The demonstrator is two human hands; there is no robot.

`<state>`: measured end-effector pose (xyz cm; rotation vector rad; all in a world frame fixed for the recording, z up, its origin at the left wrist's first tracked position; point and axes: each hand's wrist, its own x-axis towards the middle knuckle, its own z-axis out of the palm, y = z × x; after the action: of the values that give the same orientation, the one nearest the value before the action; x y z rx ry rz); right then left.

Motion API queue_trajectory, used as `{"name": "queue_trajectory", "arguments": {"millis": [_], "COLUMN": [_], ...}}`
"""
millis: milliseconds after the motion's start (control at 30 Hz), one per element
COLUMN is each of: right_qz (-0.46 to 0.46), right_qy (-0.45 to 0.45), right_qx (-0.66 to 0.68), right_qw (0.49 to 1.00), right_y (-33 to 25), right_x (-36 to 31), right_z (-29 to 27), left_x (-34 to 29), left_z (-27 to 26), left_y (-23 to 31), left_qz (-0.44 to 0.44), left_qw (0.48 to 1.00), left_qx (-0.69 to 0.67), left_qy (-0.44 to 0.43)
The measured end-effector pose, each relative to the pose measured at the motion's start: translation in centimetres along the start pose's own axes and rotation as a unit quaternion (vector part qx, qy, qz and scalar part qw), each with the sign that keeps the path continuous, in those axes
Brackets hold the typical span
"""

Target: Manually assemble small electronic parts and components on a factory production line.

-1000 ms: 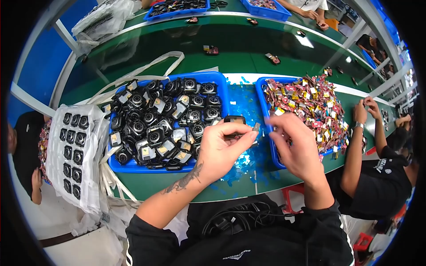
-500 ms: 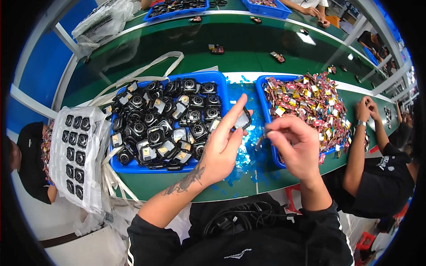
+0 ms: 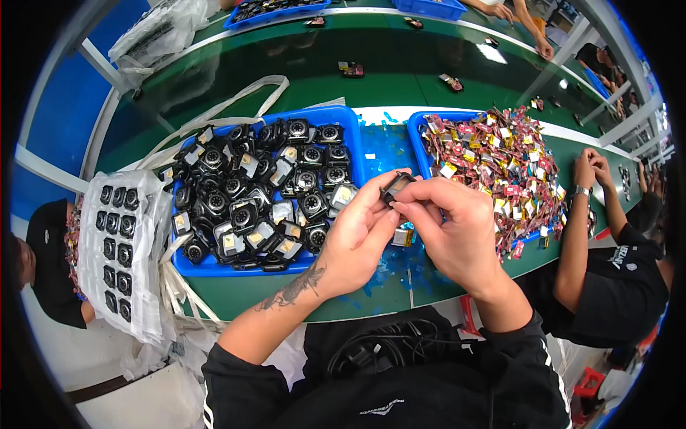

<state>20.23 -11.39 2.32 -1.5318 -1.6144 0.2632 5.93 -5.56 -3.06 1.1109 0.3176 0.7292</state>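
My left hand holds a black smartwatch case in its fingertips, the open inner side showing. My right hand meets it from the right, thumb and forefinger pinched together at the case's lower edge. Whatever lies between those fingertips is too small to make out. Beneath the hands, a small grey and yellow part shows against scraps of blue film. To the left stands a blue tray heaped with black watch cases. On the right, another blue tray is piled with small red, yellow and white parts.
A white plastic sheet of watch cases leans at the left edge. White strapping loops behind the left tray. Beyond runs a green conveyor belt carrying scattered parts. Co-workers sit on both sides; one person's hands are near the right tray.
My right hand has moved left, from apart to touching the watch case. My left hand has curled more around the case. The grey and yellow part now shows below the hands.
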Motion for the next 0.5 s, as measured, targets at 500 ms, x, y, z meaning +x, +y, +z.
{"name": "queue_trajectory", "arguments": {"millis": [500], "right_qz": [-0.028], "right_qy": [-0.004], "right_qx": [-0.038], "right_qw": [0.999], "right_y": [0.50], "right_x": [0.19], "right_z": [-0.19], "left_x": [-0.33], "left_z": [0.12], "left_y": [0.19], "left_qz": [-0.018], "left_qw": [0.996], "left_qx": [0.081], "left_qy": [-0.019]}}
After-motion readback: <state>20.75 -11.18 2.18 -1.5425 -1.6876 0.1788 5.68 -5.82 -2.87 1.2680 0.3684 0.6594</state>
